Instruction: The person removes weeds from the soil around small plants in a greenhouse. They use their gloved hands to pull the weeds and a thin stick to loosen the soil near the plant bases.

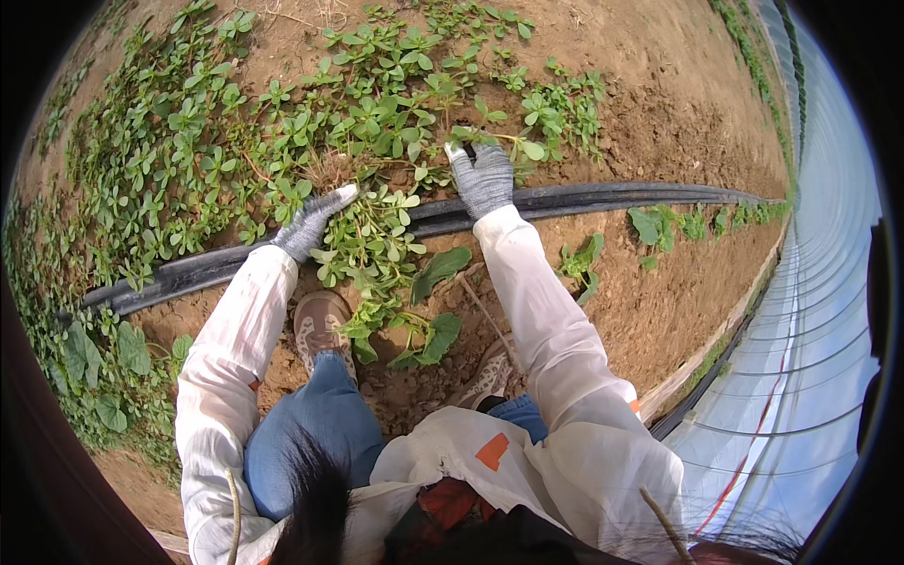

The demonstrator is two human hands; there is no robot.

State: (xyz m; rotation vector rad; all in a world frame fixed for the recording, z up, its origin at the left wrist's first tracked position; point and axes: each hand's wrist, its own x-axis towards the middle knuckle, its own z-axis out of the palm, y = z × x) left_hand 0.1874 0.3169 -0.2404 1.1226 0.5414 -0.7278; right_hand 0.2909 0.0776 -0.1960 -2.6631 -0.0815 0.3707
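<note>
My left hand (314, 220), in a grey knit glove with a pale fingertip, lies beside a clump of pulled-looking green weeds (364, 244) draped over the black drip hose (607, 196). Its thumb points at the stems and pale roots; whether it holds them is hidden by leaves. On the far side of the hose, my right hand (484, 169), gloved alike, has its fingers around the stem base of a low purslane-like weed (533, 146). Dense weeds of the same kind (381, 116) grow in front of both hands.
Broad-leaved seedlings (439, 337) stand by my shoes, close to a thin string (487, 307). More seedlings (653, 227) line the hose at right. Purslane-like weeds (155, 162) spread across the left. A greenhouse's plastic film wall (784, 360) curves along the right, behind a board edge (678, 378).
</note>
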